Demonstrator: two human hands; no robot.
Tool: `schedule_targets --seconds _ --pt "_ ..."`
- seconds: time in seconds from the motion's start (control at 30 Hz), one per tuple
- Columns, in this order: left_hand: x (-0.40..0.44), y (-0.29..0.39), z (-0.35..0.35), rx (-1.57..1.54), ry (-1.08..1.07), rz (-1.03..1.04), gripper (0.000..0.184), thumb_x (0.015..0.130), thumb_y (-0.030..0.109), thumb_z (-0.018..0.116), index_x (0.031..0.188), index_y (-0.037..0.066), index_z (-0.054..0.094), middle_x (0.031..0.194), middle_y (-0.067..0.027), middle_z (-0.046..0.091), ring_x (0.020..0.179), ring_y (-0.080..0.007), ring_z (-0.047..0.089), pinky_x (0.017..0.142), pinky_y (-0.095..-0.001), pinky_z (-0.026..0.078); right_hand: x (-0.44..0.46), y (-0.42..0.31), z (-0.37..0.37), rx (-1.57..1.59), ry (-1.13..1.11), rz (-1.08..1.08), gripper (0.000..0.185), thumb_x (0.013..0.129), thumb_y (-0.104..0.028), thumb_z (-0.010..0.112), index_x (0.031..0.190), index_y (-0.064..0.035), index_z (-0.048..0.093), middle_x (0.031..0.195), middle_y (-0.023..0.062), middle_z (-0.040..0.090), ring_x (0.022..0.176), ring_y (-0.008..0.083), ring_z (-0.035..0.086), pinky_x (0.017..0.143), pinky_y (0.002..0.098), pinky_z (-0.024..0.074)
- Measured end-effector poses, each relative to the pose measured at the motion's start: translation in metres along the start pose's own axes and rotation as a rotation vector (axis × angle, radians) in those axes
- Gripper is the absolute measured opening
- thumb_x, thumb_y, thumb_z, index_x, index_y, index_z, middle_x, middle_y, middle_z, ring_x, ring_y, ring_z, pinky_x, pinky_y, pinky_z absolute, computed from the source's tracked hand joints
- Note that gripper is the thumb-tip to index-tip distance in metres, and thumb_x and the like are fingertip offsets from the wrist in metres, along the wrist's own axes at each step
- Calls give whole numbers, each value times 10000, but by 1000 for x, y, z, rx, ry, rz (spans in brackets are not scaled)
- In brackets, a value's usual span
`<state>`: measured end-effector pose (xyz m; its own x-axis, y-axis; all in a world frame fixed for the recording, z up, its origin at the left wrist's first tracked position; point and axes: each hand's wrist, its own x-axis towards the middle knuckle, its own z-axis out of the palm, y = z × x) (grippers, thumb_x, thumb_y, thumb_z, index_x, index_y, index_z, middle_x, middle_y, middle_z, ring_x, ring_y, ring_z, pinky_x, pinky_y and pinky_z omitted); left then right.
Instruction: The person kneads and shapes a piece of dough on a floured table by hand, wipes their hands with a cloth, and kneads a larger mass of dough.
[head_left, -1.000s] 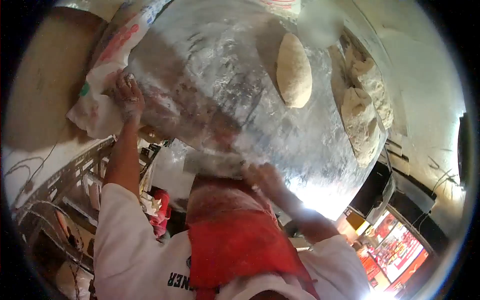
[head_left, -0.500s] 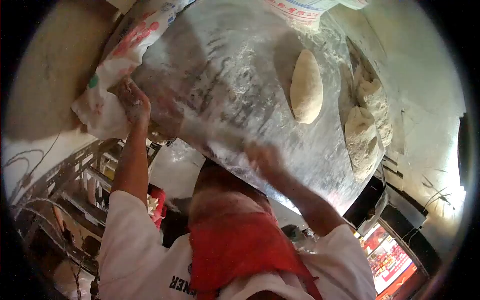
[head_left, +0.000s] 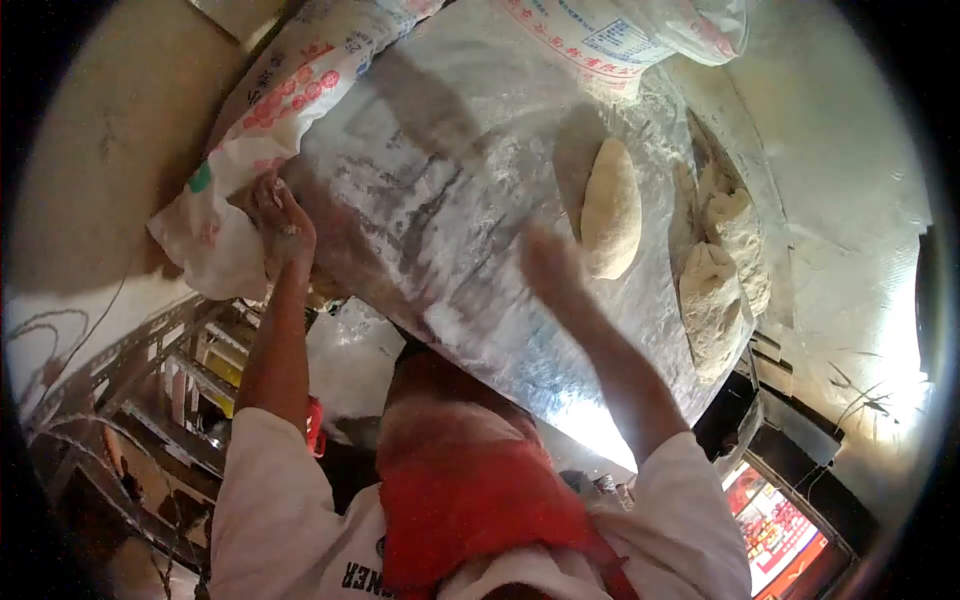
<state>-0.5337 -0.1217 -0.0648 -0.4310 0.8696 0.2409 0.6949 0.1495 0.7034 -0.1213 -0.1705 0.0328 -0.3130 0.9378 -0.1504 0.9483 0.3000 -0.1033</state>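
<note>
My left hand (head_left: 287,218) is at the left edge of the floured metal worktop (head_left: 410,200), against a white printed flour bag (head_left: 215,225). Its fingers point away from me and look stretched out, touching or nearly touching the bag. My right hand (head_left: 548,258) is smeared by motion above the worktop, just left of a long dough loaf (head_left: 612,210). Its fingers cannot be made out, nor whether it holds anything. Loose flour lies in streaks and patches over the metal.
Two rough dough lumps, one nearer (head_left: 712,310) and one behind it (head_left: 738,235), lie along the right edge. Another printed flour bag (head_left: 600,45) sits at the far edge. A metal rack (head_left: 185,360) stands below left; a lit red panel (head_left: 775,525) is below right.
My right hand has swept away from me and slightly right, from the near edge toward the loaf. A blurred pale streak beside it is gone. My left hand stays by the bag.
</note>
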Motion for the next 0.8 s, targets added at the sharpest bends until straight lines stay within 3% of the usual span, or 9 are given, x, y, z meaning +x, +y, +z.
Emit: schedule_targets --seconds 0.13,0.23,0.3,0.37,0.47,0.57,0.67,0.73,0.8 --pt "4 -10 7 -259 46 -46 403 1058 258 398 1307 -23 544 1316 -256 540 1232 -412 499 1074 -491 399 3 -37 -2 -63 -275 69 343 899 -73 572 1241 -76 587 929 166 701 904 332 705 775 485 557" --pt "2 -14 12 -300 93 -124 377 1057 253 405 1269 -19 557 1290 -249 551 1218 -408 506 1057 -486 408 30 61 56 -1086 308 -301 376 880 -33 616 1254 7 598 996 170 679 1007 249 660 937 414 522" --pt "7 25 -4 -76 66 -105 366 1057 248 407 1256 -18 559 1286 -239 555 1229 -400 504 1054 -485 410 57 108 49 -1370 129 -443 348 871 -21 625 1213 40 620 1032 175 669 1040 226 639 983 401 500" --pt "10 50 -18 120 32 -62 361 1057 245 406 1253 -17 558 1289 -230 556 1243 -393 500 1055 -486 410 67 100 46 -1102 -30 -379 279 873 -53 596 1140 19 628 997 177 669 986 276 651 907 437 514" --pt "9 57 -23 130 28 43 364 1053 264 416 1263 3 559 1318 -221 543 1274 -388 483 1088 -503 377 66 -27 -10 101 -197 245 186 883 -149 548 1044 -59 575 864 164 665 829 407 683 755 595 529" --pt "8 41 -23 383 -74 315 441 1079 301 393 1405 20 490 1446 -210 475 1341 -392 413 1148 -511 303 30 -57 -28 255 -190 208 189 959 -161 480 1116 -85 553 924 264 692 867 488 677 793 607 526" --pt "6 20 -17 816 -146 442 365 1040 273 471 1301 36 564 1331 -193 553 1288 -392 468 1113 -530 322 14 -10 -16 221 -50 268 207 977 -202 515 1123 -64 567 859 210 677 760 437 673 678 587 515" --pt "10 10 -3 134 31 187 385 1073 235 402 1372 17 508 1387 -160 531 1317 -334 465 1116 -478 375 -11 12 -30 191 -45 348 234 984 -230 545 1125 -46 573 787 147 661 650 376 673 566 568 506" --pt "15 -14 0 335 160 514 395 1075 247 437 1392 18 496 1385 -145 535 1319 -292 477 1117 -441 397 -50 13 -57 309 42 497 164 977 -204 540 1065 -78 598 856 251 683 818 492 653 709 592 515"
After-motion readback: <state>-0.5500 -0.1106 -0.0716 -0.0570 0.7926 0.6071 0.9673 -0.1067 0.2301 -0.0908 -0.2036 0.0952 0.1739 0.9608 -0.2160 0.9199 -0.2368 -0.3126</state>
